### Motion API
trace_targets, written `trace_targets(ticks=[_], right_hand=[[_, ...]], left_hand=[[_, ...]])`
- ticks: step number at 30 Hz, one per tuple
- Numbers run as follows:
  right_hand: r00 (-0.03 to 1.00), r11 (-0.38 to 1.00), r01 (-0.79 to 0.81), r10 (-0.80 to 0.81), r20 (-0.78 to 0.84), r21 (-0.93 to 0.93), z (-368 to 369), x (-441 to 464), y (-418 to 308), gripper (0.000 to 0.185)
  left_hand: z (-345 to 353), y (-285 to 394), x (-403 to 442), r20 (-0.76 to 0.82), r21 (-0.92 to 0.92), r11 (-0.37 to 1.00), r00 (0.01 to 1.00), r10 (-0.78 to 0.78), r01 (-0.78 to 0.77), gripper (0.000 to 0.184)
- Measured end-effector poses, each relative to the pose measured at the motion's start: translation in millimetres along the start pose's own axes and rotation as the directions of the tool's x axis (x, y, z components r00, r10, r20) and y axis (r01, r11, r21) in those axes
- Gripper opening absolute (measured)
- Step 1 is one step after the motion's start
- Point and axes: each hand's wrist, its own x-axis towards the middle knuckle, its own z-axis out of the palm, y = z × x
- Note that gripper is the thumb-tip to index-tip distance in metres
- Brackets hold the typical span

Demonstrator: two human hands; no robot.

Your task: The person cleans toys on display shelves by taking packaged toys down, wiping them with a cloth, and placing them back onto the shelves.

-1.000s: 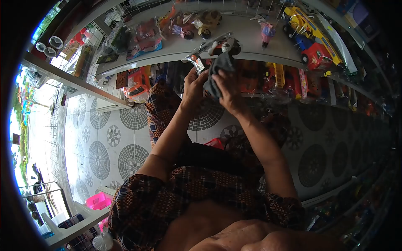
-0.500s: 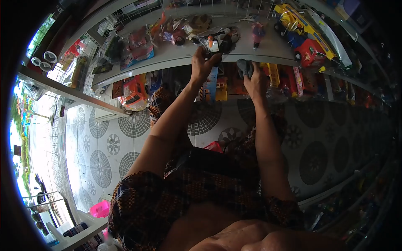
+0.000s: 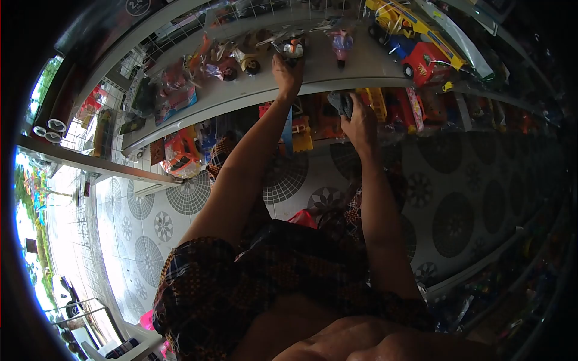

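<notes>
The left hand (image 3: 289, 76) reaches over the front edge of the upper shelf (image 3: 373, 67) and grips the near end of a plastic-wrapped toy figure (image 3: 293, 48), thumb and fingers closed about it; whether the figure bears on the shelf or is held just above it, I cannot tell; the right hand (image 3: 361, 123), nearer and to the right, has its fingers closed on a dark grey cloth (image 3: 341, 103) in front of the shelf edge.

To the left of the figure lie bagged dolls (image 3: 248, 64), and farther left more wrapped toys (image 3: 176, 96); to its right, a small pink-and-blue doll (image 3: 342, 43) stands near, then a big red-and-yellow toy truck (image 3: 426, 63) takes up the right part; a wire grid (image 3: 232, 15) closes off the far side; below, packed toys, among them an orange car (image 3: 180, 155) at the left, fill the space under the shelf edge; patterned tiles (image 3: 286, 180) cover the floor.
</notes>
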Motion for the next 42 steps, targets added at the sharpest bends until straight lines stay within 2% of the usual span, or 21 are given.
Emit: trace_targets(ticks=[2,7,11,15,17,18,19,21,23,25,26,27,29,31,33,35,37,38,40,41,42], right_hand=[[0.996,0.996,0.082,-0.083,-0.034,-0.027,3,1,7,0.053],[0.999,0.999,0.045,-0.045,0.022,-0.012,-1,2,3,0.052],[0.999,0.999,0.025,-0.024,0.043,-0.030,4,2,4,0.051],[0.997,0.998,0.056,-0.055,0.055,-0.008,12,3,7,0.050],[0.996,0.997,0.077,-0.077,0.037,-0.012,13,3,5,0.049],[0.996,0.996,0.086,-0.086,0.016,-0.028,15,3,6,0.049],[0.996,0.996,0.088,-0.088,0.018,-0.024,17,3,6,0.049],[0.996,0.996,0.083,-0.083,0.021,-0.021,21,3,7,0.049],[0.995,0.996,0.088,-0.086,0.057,-0.028,20,4,2,0.049],[0.992,0.995,0.099,-0.096,0.086,-0.031,21,5,-1,0.048],[0.992,0.994,0.106,-0.103,0.076,-0.028,25,3,3,0.048],[0.992,0.993,0.112,-0.110,0.065,-0.024,25,2,1,0.047],[0.991,0.997,0.076,-0.072,0.116,-0.023,24,4,1,0.047],[0.993,0.995,0.086,-0.090,0.078,0.057,24,4,1,0.048],[0.989,0.995,0.038,-0.050,0.136,0.091,21,5,-1,0.049],[0.994,0.999,0.046,-0.047,0.101,0.011,26,5,5,0.049],[0.994,0.998,0.059,-0.058,0.088,-0.007,29,6,7,0.049],[0.995,0.998,0.063,-0.061,0.077,-0.027,31,5,8,0.048],[0.994,0.999,0.038,-0.034,0.105,-0.033,30,5,5,0.049],[0.991,0.999,0.014,-0.008,0.133,-0.046,29,5,4,0.049],[0.991,0.999,0.013,-0.008,0.136,-0.040,30,4,4,0.049]], left_hand=[[7,1,2,0.027,0.006,1.000,1.000,0.008,-0.009,0.043],[19,-2,6,0.038,-0.049,0.998,0.999,0.036,-0.034,0.050],[14,-11,-2,0.043,-0.013,0.996,0.995,0.085,-0.084,0.063],[-11,-11,-11,0.053,-0.032,0.999,0.998,0.019,-0.017,0.073],[-33,-12,-15,-0.001,0.098,0.991,0.996,0.094,-0.094,0.079],[-46,-9,-15,-0.054,0.227,0.966,0.989,0.140,-0.124,0.075],[-54,-14,-11,-0.056,0.231,0.965,0.988,0.140,-0.124,0.075],[-64,-30,-4,-0.220,0.325,0.945,0.969,0.111,-0.034,0.071],[-61,-56,13,-0.257,0.378,0.926,0.961,0.104,0.001,0.071],[-65,-61,30,-0.148,0.287,0.951,0.986,-0.076,0.116,0.073],[-63,-63,36,-0.140,0.200,0.949,0.966,-0.219,0.244,0.072],[-62,-61,41,-0.154,0.201,0.949,0.964,-0.215,0.244,0.072],[-58,-59,51,-0.159,0.212,0.873,0.897,-0.412,0.439,0.069],[-50,-75,59,-0.219,0.291,0.844,0.890,-0.400,0.451,0.061],[-45,-95,61,-0.030,-0.087,0.844,0.845,-0.534,0.530,0.053],[-40,-114,59,-0.072,-0.125,0.837,0.837,-0.543,0.532,0.051],[-44,-118,57,-0.030,-0.365,0.805,0.858,-0.513,0.468,0.048],[-49,-121,55,-0.032,-0.361,0.807,0.859,-0.511,0.467,0.048],[-72,-111,41,-0.007,-0.092,0.897,0.901,-0.435,0.432,0.061],[-83,-104,33,-0.008,-0.085,0.898,0.901,-0.434,0.432,0.061],[-96,-90,23,0.029,-0.184,0.924,0.941,-0.337,0.336,0.062]])
